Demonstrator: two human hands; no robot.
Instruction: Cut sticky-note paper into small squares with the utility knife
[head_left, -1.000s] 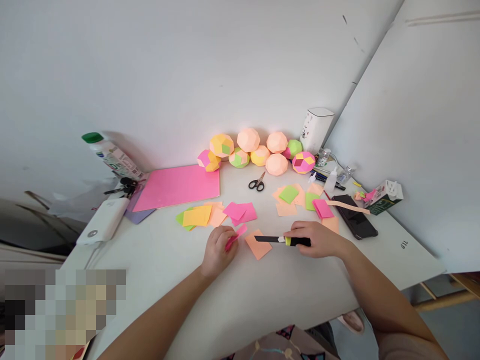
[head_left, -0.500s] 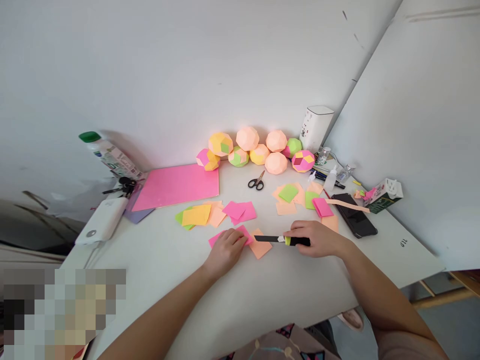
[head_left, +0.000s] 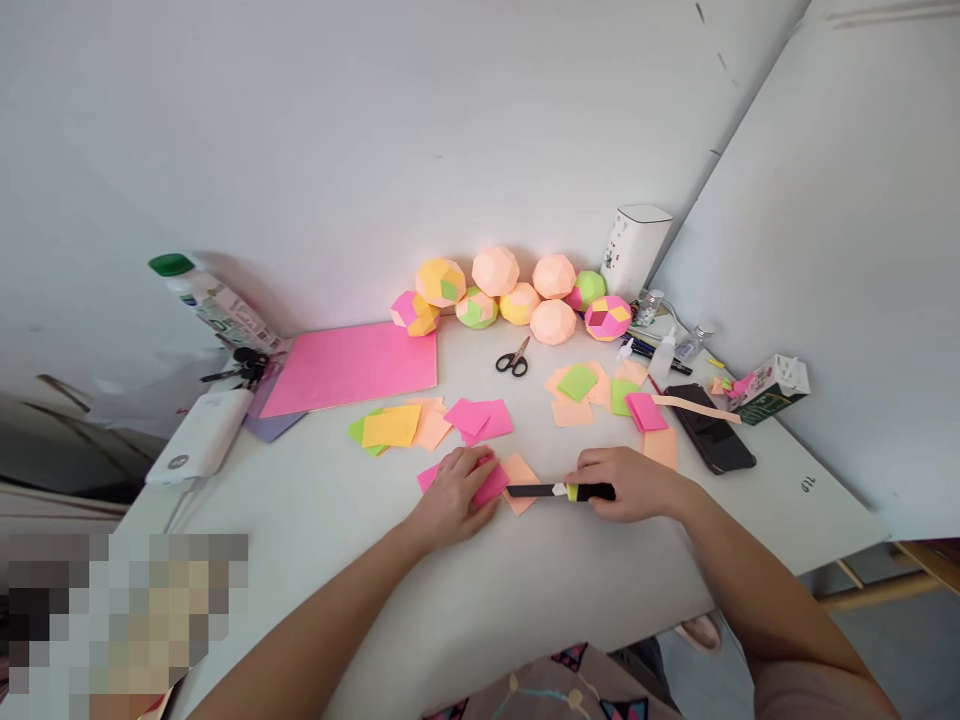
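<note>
My right hand (head_left: 630,484) grips a utility knife (head_left: 592,491) by its black and yellow handle. The knife's long dark blade (head_left: 534,491) points left, its tip at the right edge of a pink paper (head_left: 492,484). My left hand (head_left: 456,494) holds that pink paper against the table, fingers bent over it and thumb on the near side. Another pink piece (head_left: 427,479) shows left of the hand. Under the blade lies a peach paper (head_left: 520,468). Further back are pink sheets (head_left: 491,418) and a yellow sheet (head_left: 391,426).
Several faceted paper balls (head_left: 495,272) line the wall behind scissors (head_left: 513,358). A large pink sheet (head_left: 352,365) lies at the left, near a white device (head_left: 199,435) and a bottle (head_left: 217,305). Right are a phone (head_left: 712,435), a glue bottle (head_left: 662,356) and a carton (head_left: 772,388).
The blade has shifted slightly left and toward me, its tip now at the pink paper. My left fingers have spread, and more pink paper shows beside the thumb. The view has moved slightly.
</note>
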